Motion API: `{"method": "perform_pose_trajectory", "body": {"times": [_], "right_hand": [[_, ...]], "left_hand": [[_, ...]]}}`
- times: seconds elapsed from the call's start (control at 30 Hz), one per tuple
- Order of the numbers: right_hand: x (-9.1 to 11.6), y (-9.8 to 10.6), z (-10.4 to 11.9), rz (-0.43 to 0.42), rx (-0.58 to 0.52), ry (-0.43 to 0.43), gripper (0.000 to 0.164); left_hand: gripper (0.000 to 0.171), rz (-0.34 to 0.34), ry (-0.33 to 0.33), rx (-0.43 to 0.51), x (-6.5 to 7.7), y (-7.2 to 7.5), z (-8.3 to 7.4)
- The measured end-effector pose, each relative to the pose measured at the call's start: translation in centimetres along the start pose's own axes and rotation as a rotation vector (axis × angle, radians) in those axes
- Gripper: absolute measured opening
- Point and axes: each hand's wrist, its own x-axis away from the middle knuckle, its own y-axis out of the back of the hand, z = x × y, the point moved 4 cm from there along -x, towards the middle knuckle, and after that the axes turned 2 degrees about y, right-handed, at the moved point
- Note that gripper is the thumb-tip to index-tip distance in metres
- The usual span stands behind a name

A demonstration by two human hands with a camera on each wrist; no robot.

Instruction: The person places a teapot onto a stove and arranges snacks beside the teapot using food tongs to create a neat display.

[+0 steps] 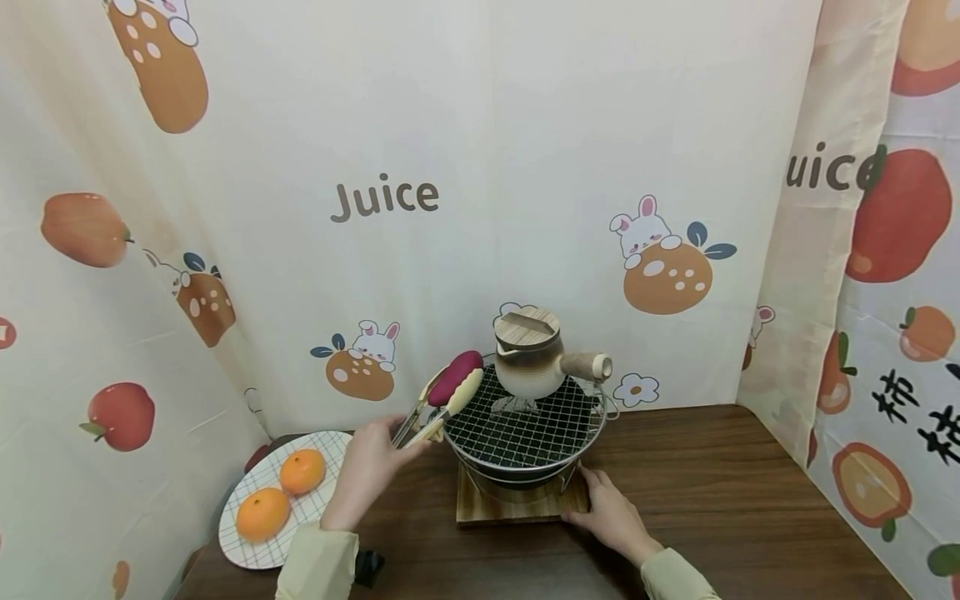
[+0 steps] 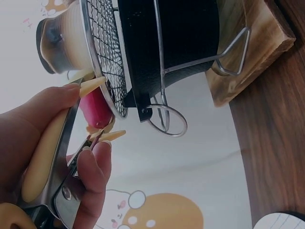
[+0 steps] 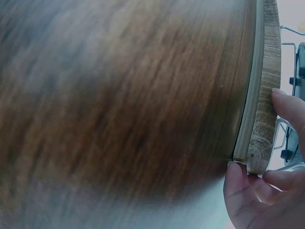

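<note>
My left hand (image 1: 375, 458) grips metal tongs (image 2: 59, 148) with pale yellow handles and tips. Between the tong tips is a purple oblong piece (image 1: 457, 377), like a sweet potato, at the left rim of a round black grill (image 1: 517, 479) with a wire mesh (image 1: 525, 437). On the back of the mesh stands a beige-brown teapot (image 1: 528, 367) with a wooden lid and a side handle. The grill rests on a square wooden board (image 1: 495, 510). My right hand (image 1: 611, 512) holds that board at its front right corner, thumb and fingers against its edges.
A white checked plate (image 1: 247, 557) with two oranges (image 1: 263, 514) lies at the table's left. Part of a dark red thing (image 1: 257, 457) shows behind the plate. The brown wooden table (image 1: 712, 483) meets printed curtains (image 1: 510, 167) at the back and sides.
</note>
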Motion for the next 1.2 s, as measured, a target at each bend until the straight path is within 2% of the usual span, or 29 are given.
{"method": "perform_pose_trajectory", "body": {"times": [0.57,1.0,1.2], "right_hand": [[-0.03,-0.16,-0.11,-0.006,0.006,0.004,0.085],[0.09,0.03,0.03,-0.002,0.002,-0.01,0.086],[0.09,0.04,0.03,0.0,0.003,-0.009,0.086]], "left_hand": [[0.048,0.031,0.003,0.01,-0.03,0.15,-0.21],[0.046,0.016,-0.013,0.01,0.06,-0.07,-0.06],[0.052,-0.005,-0.023,-0.008,0.18,0.09,-0.17]]}}
